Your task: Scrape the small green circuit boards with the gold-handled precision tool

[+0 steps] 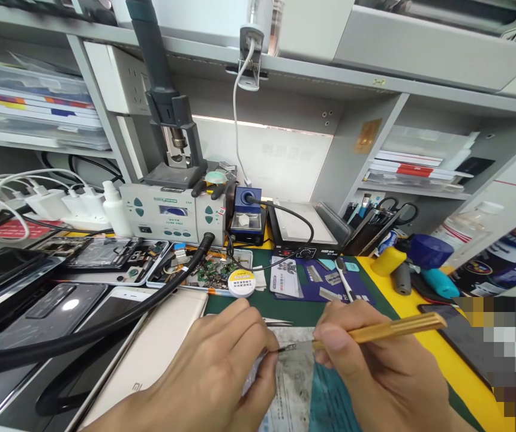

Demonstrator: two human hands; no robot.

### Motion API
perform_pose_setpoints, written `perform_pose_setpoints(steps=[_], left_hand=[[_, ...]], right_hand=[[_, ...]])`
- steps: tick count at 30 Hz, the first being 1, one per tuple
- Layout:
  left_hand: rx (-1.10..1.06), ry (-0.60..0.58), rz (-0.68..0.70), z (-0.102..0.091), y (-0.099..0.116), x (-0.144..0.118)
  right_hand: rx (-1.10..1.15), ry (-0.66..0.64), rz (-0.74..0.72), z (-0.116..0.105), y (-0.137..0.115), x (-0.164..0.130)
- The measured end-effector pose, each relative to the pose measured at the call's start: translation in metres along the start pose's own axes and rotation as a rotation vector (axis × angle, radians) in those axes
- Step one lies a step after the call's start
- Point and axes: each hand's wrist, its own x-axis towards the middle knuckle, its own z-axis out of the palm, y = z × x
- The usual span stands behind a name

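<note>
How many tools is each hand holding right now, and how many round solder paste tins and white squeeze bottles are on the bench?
Gold-handled tool in right hand: 1
Tweezers by left hand: 1
Round tin: 1
White bottle: 1
Total: 4

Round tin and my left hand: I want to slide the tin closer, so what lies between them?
In the head view, tweezers on the green mat lie between the tin and the left hand.
</note>
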Motion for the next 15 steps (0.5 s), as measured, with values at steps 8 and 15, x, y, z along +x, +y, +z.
perform_pose_setpoints(steps=[8,15], left_hand=[[-0.041,-0.028,-0.043,0.001,-0.0003,0.0007],[-0.285,0.073,-0.198,-0.0017,-0.0021,0.0034]], right_hand=[[0.028,-0.051,-0.049,-0.0007,-0.0004,-0.0008],[0.058,0.126,0.047,0.001,-0.0035,-0.0003]])
